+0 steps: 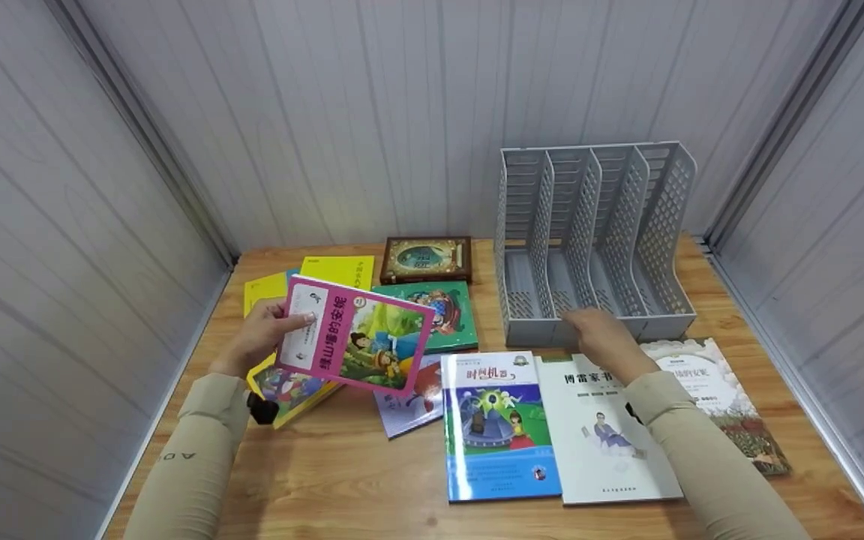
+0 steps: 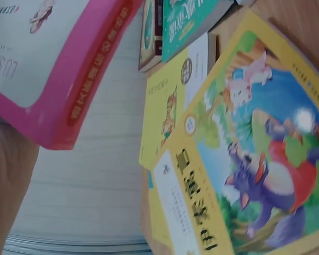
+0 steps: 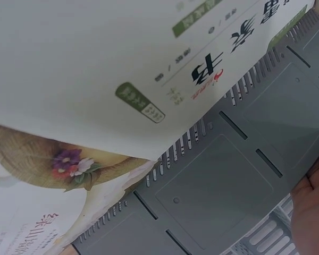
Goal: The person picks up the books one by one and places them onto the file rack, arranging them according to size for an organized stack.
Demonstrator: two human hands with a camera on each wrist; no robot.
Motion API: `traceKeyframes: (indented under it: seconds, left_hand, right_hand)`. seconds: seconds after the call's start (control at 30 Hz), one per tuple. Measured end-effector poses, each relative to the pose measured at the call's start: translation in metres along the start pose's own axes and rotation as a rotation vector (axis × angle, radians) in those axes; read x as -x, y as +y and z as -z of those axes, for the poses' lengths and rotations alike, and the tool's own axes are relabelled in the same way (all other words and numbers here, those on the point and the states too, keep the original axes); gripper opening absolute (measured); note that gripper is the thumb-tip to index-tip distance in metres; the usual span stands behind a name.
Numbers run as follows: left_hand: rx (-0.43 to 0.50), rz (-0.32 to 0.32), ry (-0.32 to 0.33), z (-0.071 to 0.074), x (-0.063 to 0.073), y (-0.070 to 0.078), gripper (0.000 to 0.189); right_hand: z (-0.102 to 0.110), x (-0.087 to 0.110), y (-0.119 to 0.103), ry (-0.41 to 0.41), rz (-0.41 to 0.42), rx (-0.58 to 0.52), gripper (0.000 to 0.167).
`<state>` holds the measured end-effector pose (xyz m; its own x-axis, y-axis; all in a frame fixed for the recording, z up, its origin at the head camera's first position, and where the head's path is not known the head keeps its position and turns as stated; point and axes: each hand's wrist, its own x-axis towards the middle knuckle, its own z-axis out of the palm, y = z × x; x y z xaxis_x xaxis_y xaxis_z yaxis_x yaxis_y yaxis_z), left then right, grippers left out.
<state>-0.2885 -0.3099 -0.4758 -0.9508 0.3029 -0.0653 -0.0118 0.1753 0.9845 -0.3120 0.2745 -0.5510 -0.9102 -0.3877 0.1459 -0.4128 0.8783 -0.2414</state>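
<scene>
My left hand [image 1: 261, 334] grips a pink-bordered picture book [image 1: 361, 337] by its left end, thumb on the cover, raised over other books. The left wrist view shows the book's pink spine [image 2: 98, 69]. My right hand [image 1: 608, 341] holds the front edge of a grey file rack [image 1: 597, 330] with four upright compartments. In the right wrist view its fingers [image 3: 315, 178] go over the rim of the rack's front wall [image 3: 218, 186]; their tips are hidden. Below the right forearm lies a white book with a seated figure [image 1: 612, 450].
A blue book [image 1: 503, 427] and a flowered white book [image 1: 732, 405] lie near the rack. Yellow books [image 1: 338, 270], a green book [image 1: 462, 315], a brown book [image 1: 426, 259] and a purple book [image 1: 406, 409] lie on the left. Panel walls [image 1: 402, 112] enclose the table.
</scene>
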Motion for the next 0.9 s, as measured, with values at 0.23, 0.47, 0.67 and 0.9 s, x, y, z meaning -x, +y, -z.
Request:
traceKeyframes:
  seconds: [0.23,0.47,0.67,0.9]
  left_hand:
    - [0.084,-0.036,0.080,-0.018,-0.007,-0.007,0.028]
    - [0.151,0.004,0.158,-0.039,-0.014,-0.008,0.038]
    - [0.235,0.036,0.204,-0.053,-0.018,-0.010,0.042]
    - [0.327,0.031,0.253,-0.070,-0.025,-0.010,0.039]
  right_hand:
    - [0.000,0.000,0.000,-0.002,-0.012,-0.026,0.047]
    - [0.000,0.002,0.000,-0.031,-0.042,-0.045,0.048]
    - [0.002,0.003,-0.001,-0.067,-0.046,-0.025,0.048]
    - [0.008,0.000,-0.002,-0.091,-0.015,0.052,0.039]
